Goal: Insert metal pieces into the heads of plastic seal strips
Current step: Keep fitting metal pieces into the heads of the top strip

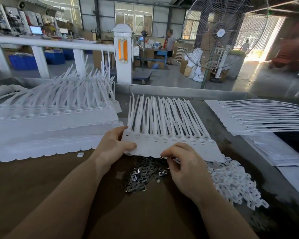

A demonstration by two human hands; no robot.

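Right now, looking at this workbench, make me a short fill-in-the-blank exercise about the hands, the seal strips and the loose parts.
1. The left hand holds the sheet of joined seal strips at its ______ end.
2. The pile of dark metal pieces lies directly ______ that sheet, nearer the person.
3. The heap of small white plastic pieces lies to the ______ of the metal pieces.
4. The right hand has its fingers ______, fingertips at the sheet's near edge.

Missing words: left; below; right; curled
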